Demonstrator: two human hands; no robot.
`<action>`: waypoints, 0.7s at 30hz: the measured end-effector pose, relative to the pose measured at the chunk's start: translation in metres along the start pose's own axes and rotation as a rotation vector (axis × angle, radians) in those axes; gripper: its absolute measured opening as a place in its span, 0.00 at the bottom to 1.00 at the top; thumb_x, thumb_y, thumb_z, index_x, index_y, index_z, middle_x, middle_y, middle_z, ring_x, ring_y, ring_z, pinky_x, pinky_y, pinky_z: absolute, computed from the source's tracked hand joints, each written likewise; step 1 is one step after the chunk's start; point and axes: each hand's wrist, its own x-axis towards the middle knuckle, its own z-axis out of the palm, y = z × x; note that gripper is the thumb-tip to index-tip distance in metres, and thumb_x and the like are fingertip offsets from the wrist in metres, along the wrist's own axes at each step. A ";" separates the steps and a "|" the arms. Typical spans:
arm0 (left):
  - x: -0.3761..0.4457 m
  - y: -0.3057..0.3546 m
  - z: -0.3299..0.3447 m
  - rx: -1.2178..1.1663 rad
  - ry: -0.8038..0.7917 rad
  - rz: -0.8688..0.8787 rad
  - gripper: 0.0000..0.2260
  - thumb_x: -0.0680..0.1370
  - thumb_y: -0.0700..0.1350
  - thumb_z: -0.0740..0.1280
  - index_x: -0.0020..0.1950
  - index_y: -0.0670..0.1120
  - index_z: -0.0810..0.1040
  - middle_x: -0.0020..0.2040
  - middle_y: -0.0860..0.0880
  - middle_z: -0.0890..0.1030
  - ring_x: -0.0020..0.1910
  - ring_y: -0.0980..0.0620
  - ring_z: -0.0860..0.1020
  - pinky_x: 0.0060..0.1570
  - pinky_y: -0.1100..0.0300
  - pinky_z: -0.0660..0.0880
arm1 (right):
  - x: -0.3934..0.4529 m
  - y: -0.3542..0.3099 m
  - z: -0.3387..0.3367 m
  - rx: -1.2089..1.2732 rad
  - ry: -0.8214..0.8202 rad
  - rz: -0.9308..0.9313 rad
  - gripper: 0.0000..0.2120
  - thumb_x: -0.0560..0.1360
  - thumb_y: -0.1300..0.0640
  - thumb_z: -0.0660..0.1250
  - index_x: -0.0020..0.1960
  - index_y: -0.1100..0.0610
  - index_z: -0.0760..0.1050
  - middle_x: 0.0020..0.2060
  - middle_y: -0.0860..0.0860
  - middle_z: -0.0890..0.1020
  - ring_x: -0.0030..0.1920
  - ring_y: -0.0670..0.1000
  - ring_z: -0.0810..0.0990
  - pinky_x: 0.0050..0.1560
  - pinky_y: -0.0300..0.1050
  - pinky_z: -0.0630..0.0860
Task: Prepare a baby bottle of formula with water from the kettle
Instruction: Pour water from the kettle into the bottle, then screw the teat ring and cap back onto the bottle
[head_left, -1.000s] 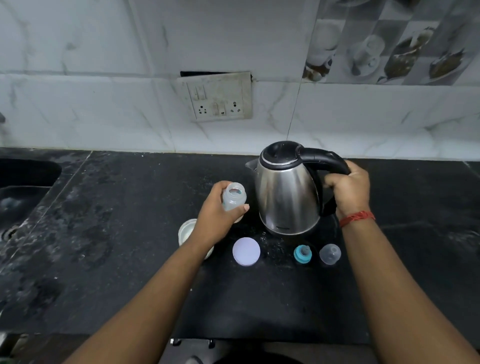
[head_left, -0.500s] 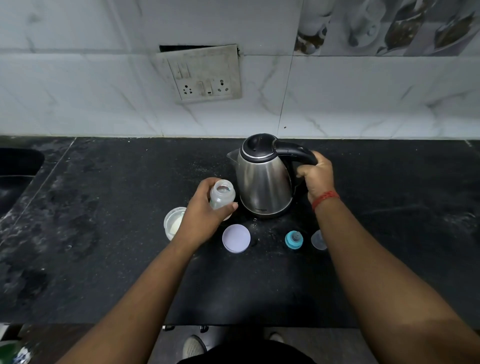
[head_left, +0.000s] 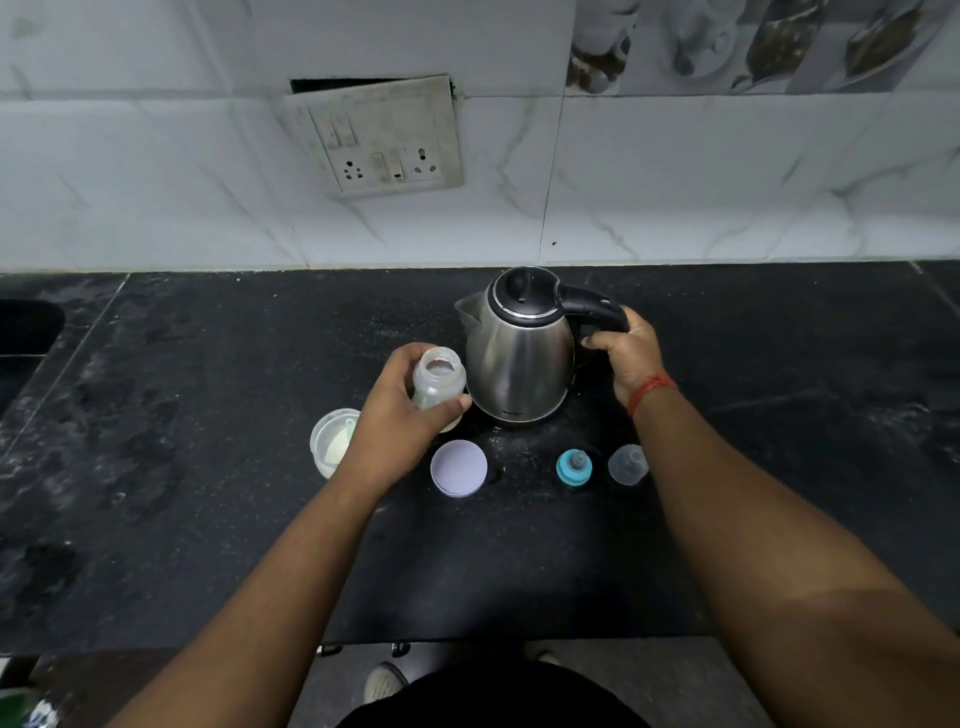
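While the left hand (head_left: 402, 410) grips the open bottle (head_left: 439, 382) just beside the kettle (head_left: 519, 358) on the counter (head_left: 208, 467), the right hand (head_left: 626, 358) is wrapped around the black handle (head_left: 597, 306). To pour well, I think it should lift the kettle, bring the spout (head_left: 467, 312) over the bottle's mouth, and tip slowly. The bottle should stay straight up and still, so no hot water spills on fingers.
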 end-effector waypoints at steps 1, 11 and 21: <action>-0.001 0.000 0.001 0.000 -0.006 -0.001 0.22 0.73 0.40 0.79 0.60 0.55 0.76 0.56 0.56 0.82 0.57 0.59 0.80 0.56 0.64 0.76 | 0.001 0.000 -0.002 -0.024 -0.014 0.009 0.22 0.65 0.77 0.67 0.48 0.53 0.80 0.42 0.54 0.83 0.46 0.54 0.82 0.50 0.48 0.79; -0.019 -0.013 0.011 -0.025 -0.078 -0.027 0.22 0.73 0.38 0.79 0.60 0.55 0.76 0.56 0.56 0.82 0.56 0.61 0.80 0.52 0.71 0.74 | -0.077 0.017 -0.020 -0.510 0.089 -0.181 0.21 0.73 0.71 0.69 0.63 0.58 0.74 0.60 0.53 0.69 0.52 0.50 0.76 0.54 0.39 0.77; -0.039 -0.029 0.017 -0.020 -0.121 -0.074 0.23 0.73 0.40 0.79 0.62 0.56 0.76 0.57 0.55 0.83 0.57 0.58 0.81 0.55 0.65 0.76 | -0.095 0.072 -0.027 -1.503 -0.396 -0.276 0.34 0.73 0.44 0.73 0.75 0.54 0.68 0.68 0.53 0.76 0.69 0.54 0.73 0.79 0.53 0.54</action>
